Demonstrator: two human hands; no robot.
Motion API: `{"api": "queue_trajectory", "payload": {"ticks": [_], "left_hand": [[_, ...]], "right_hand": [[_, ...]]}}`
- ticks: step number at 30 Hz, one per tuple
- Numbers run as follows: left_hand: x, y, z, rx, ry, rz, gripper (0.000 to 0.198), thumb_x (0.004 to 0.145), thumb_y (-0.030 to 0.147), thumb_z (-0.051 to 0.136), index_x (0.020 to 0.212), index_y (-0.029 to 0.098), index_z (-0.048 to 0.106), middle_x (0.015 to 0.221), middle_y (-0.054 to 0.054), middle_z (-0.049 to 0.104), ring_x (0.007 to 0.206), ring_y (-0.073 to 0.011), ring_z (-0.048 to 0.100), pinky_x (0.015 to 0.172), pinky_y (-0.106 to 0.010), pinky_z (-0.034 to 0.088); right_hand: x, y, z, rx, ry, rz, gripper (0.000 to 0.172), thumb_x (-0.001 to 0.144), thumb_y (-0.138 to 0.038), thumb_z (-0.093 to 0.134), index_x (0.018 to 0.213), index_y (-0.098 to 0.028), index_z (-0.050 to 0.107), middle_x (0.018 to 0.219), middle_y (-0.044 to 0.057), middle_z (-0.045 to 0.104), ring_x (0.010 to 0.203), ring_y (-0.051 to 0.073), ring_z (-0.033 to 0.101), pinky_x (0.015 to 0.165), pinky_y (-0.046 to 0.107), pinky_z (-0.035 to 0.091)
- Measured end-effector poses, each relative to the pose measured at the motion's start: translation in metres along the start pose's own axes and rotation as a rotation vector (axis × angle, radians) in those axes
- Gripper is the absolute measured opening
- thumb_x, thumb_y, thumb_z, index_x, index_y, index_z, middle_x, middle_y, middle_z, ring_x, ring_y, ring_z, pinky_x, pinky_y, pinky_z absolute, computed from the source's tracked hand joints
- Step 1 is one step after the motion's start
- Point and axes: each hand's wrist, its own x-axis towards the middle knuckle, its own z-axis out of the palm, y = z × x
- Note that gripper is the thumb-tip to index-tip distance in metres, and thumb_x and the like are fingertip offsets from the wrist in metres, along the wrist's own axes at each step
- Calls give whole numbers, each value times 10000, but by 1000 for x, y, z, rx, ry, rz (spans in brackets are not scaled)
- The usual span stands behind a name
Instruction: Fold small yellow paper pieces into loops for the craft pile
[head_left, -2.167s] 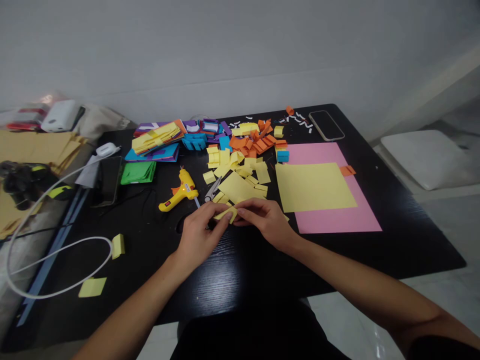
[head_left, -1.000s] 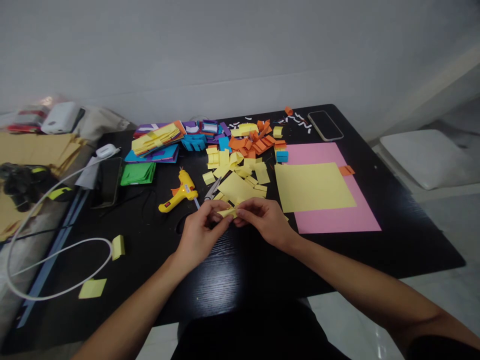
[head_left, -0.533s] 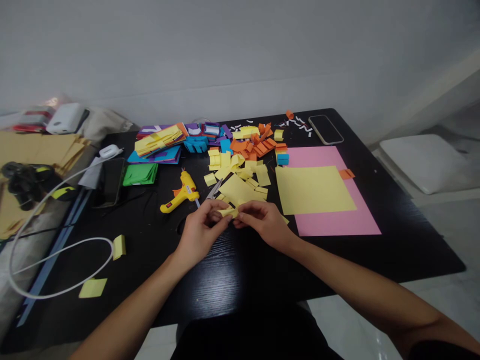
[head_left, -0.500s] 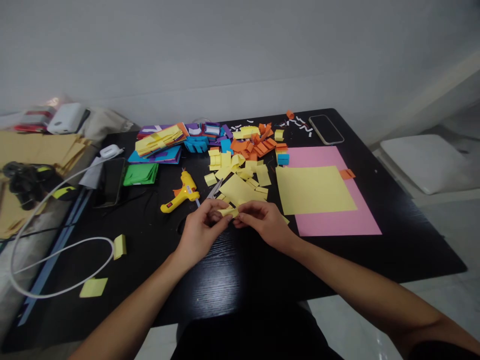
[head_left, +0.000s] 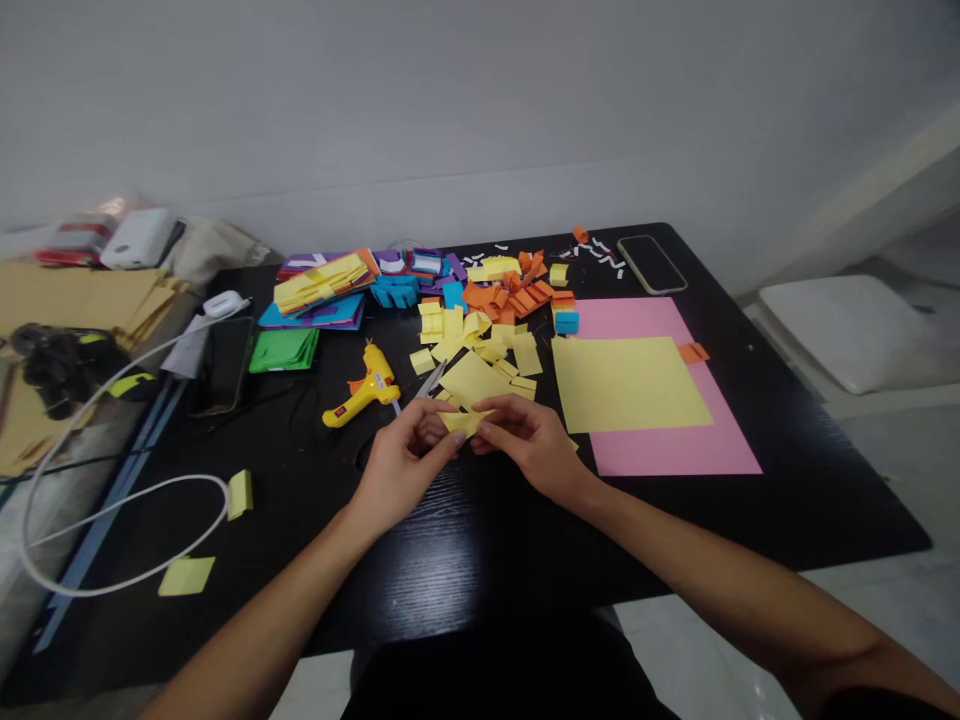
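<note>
A small piece of yellow paper is pinched between my two hands above the black table. My left hand grips its left end with thumb and fingers, and my right hand grips the right end. Just beyond them lie a larger yellow paper piece and a heap of cut and folded yellow pieces. Scissors poke out behind my left hand, their handles mostly hidden. To the left rests a yellow glue gun.
Right of my hands, a yellow sheet overlaps a pink sheet. Folded orange pieces, a green paper stack and a phone lie farther back. A white cable loops at left near two loose yellow pieces.
The yellow piece between my fingers has turned so that more of its face shows. Both hands stay in nearly the same place, and the view has shifted slightly.
</note>
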Motion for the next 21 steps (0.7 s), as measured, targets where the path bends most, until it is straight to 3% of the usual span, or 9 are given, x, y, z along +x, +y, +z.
{"api": "queue_trajectory", "payload": {"ticks": [6, 11, 16, 21], "left_hand": [[-1, 2, 0, -47, -32, -8, 205, 904, 238, 693, 1088, 169, 635, 835, -20, 710, 730, -130, 668, 688, -251, 600], [0, -2, 0, 43, -9, 20, 215, 895, 223, 685, 1094, 175, 619, 803, -5, 706, 693, -124, 671, 683, -250, 584], [-1, -2, 0, 161, -9, 76, 250, 889, 214, 666, 1130, 181, 606, 785, 0, 715, 707, -134, 695, 690, -253, 582], [-2, -2, 0, 237, 8, 103, 248, 890, 209, 661, 1133, 184, 620, 766, 10, 707, 694, -131, 705, 677, -240, 594]], "right_hand": [[0, 1, 0, -21, 1, -4, 269, 826, -319, 807, 1066, -216, 741, 884, 19, 762, 782, 165, 763, 835, 364, 670], [-4, 3, 2, -246, 39, -73, 379, 775, -314, 852, 1114, -209, 721, 976, 62, 774, 893, 210, 763, 828, 356, 652], [-5, 3, 2, -354, 77, -134, 225, 928, -371, 699, 1055, -185, 713, 875, 59, 781, 779, 202, 774, 753, 338, 643], [-6, 2, 1, -507, 114, -218, 163, 956, -304, 635, 1051, -194, 709, 881, 58, 796, 775, 211, 791, 722, 320, 638]]}}
